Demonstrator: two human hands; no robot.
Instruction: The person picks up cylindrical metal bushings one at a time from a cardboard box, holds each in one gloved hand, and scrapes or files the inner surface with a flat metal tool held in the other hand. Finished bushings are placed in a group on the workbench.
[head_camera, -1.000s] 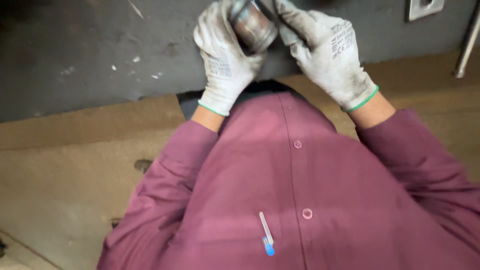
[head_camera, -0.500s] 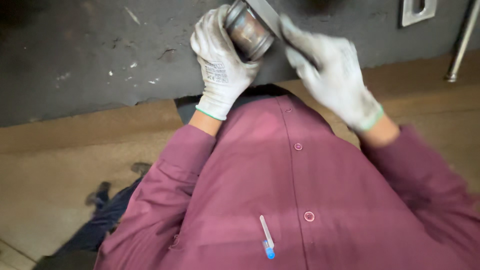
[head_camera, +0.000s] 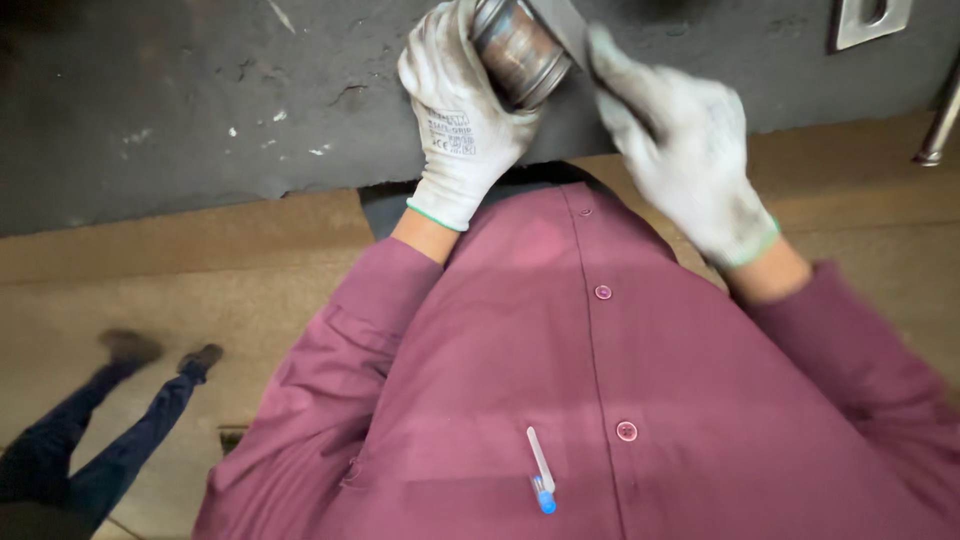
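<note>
The left hand (head_camera: 462, 120), in a grey knit work glove with a green cuff, is closed around a short, dull-brown ribbed metal cylinder (head_camera: 518, 52), holding it tilted just above the dark, scuffed grey work surface (head_camera: 200, 110). The right hand (head_camera: 680, 150), gloved the same way and blurred, grips a flat grey metal tool (head_camera: 563, 22) whose blade lies against the cylinder's upper right side — fingers curled shut around its handle. Both hands sit near the top edge of the view, above the person's maroon buttoned shirt (head_camera: 560, 400), which has a white pen with a blue tip (head_camera: 540, 472) clipped to it. At lower left, another person's dark-trousered legs (head_camera: 90, 440) stand on the tan floor (head_camera: 180, 290).
</note>
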